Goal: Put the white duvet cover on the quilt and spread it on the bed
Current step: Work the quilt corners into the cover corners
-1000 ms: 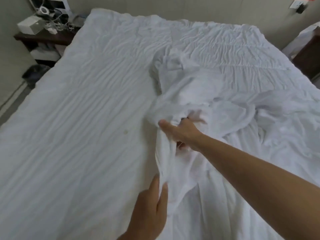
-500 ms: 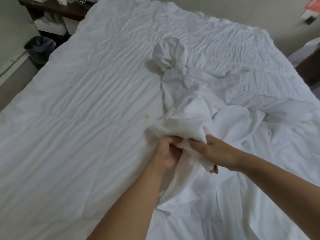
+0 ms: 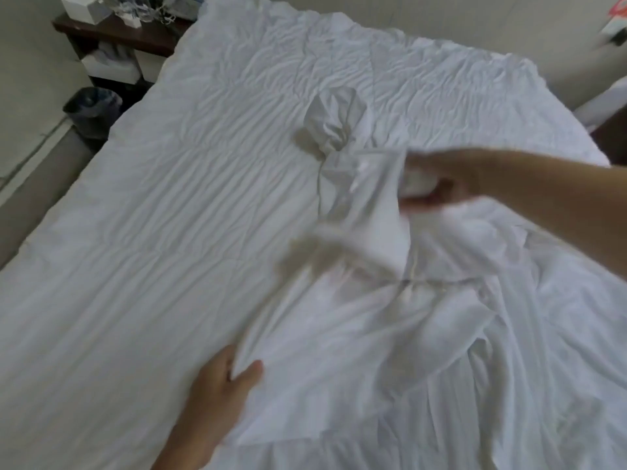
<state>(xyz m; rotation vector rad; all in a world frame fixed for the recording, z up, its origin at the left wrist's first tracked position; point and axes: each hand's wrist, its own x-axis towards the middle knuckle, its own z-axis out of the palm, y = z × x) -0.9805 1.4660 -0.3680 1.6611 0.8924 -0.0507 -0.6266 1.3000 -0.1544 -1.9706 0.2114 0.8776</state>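
**Lighting and Image Quality**

Illumination is soft, even and moderately dim, with a grey-white cast; its source is not visible. No glare. A soft shadow lies beneath the lifted duvet cover (image 3: 366, 212). Motion blur smears the right hand (image 3: 437, 181) and adjacent fabric. The left hand (image 3: 220, 388) is sharper. Wide-angle distortion bends the frame edges.

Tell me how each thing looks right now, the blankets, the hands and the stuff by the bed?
duvet cover: bunched and crumpled, not yet on the quilt
quilt: spread flat on the bed, wrinkled
left hand: fingers pinching a fold of the cover
right hand: blurred, gripping the cover, lifted
nightstand: cluttered on top
bin: upright on the floor, dark liner inside
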